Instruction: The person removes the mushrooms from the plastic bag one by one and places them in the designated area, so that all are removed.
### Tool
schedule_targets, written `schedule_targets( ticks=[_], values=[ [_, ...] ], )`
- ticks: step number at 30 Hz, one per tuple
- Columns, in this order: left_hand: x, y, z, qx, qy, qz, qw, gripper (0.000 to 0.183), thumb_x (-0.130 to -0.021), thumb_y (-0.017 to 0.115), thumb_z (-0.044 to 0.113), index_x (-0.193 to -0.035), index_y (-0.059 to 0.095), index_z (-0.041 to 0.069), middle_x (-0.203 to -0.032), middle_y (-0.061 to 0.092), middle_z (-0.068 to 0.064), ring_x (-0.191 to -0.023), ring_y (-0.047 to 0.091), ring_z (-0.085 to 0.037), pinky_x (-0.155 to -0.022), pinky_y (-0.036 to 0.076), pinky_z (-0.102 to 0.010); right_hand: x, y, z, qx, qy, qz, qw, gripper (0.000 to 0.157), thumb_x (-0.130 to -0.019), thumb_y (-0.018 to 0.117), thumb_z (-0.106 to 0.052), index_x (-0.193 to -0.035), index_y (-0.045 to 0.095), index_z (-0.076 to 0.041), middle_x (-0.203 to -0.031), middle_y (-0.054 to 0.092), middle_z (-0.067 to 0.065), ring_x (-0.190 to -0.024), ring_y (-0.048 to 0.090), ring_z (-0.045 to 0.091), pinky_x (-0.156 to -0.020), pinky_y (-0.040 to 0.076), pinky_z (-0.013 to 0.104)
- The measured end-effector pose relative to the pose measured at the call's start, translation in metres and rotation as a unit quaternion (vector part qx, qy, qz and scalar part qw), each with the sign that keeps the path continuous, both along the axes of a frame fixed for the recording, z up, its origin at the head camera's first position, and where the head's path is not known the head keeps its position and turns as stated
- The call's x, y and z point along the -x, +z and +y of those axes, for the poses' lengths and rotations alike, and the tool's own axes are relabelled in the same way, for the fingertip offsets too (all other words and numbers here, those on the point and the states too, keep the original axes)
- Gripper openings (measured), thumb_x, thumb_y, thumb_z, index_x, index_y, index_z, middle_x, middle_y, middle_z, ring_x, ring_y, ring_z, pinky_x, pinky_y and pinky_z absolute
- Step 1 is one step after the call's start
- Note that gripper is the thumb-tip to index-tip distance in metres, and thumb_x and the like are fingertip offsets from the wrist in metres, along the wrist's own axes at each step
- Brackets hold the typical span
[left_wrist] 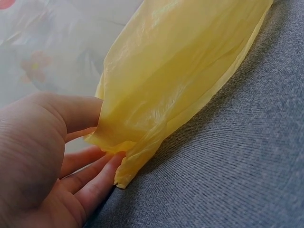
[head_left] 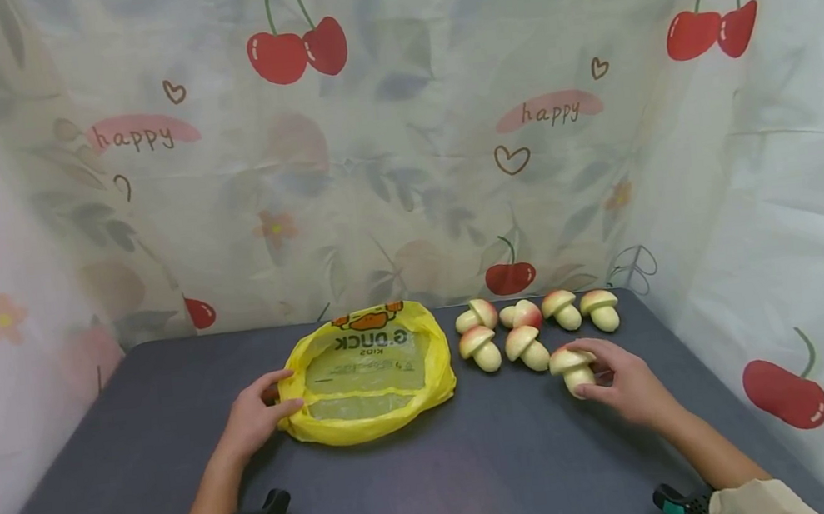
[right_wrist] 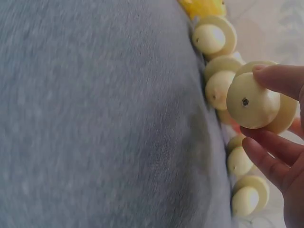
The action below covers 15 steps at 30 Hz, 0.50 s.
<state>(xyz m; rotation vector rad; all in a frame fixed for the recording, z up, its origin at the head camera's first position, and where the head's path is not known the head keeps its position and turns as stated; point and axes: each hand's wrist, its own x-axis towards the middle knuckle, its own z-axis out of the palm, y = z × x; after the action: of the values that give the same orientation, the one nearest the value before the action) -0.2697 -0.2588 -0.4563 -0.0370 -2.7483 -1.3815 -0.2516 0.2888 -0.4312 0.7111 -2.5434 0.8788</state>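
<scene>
A yellow plastic bag (head_left: 438, 363) lies with its mouth spread into a ring, dark "G.DUCK KIDS" print showing inside. At its left edge, my left hand (head_left: 254, 416) holds the rim. The left wrist view shows the bag's thin edge (left_wrist: 128, 137) bunched between the thumb and fingers. On the right, a toy mushroom (head_left: 573, 370) with a red-tinted cream cap is pinched by my right hand (head_left: 624, 381). In the right wrist view, the held mushroom's round stem end (right_wrist: 256, 107) has a small dark hole, with the thumb and fingers on opposite sides.
Several similar mushrooms (head_left: 480, 349) lie in two loose rows between the bag and my right hand, toward the back of the dark cloth-covered table (head_left: 436, 489). A cherry-print curtain (head_left: 400, 141) hangs behind the table and along both sides.
</scene>
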Motion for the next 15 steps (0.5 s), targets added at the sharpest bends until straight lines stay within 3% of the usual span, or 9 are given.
schedule_targets(
  ticks=[8, 15],
  values=[
    [0.001, -0.002, -0.001, -0.002, -0.001, 0.003, 1.0000, 0.058, -0.090, 0.071, 0.025, -0.140, 0.050, 0.004, -0.131, 0.052, -0.026, -0.116, 0.051, -0.037, -0.085, 0.045, -0.044, 0.003, -0.007, 0.011, -0.012, -0.036, -0.023, 0.999, 0.055, -0.080, 0.081, -0.015, -0.130, 0.057, -0.011, -0.124, 0.059, 0.012, -0.090, 0.066, 0.026, -0.071, 0.053, 0.040],
    [0.002, -0.001, 0.000, -0.003, 0.002, 0.010, 0.9999, 0.058, -0.089, 0.071, 0.024, -0.139, 0.050, 0.003, -0.131, 0.052, -0.024, -0.115, 0.049, -0.035, -0.090, 0.041, -0.047, 0.016, -0.008, 0.012, -0.029, -0.070, -0.061, 0.995, 0.055, -0.083, 0.078, -0.015, -0.133, 0.055, -0.011, -0.127, 0.057, 0.018, -0.092, 0.065, 0.030, -0.072, 0.051, 0.043]
  ],
)
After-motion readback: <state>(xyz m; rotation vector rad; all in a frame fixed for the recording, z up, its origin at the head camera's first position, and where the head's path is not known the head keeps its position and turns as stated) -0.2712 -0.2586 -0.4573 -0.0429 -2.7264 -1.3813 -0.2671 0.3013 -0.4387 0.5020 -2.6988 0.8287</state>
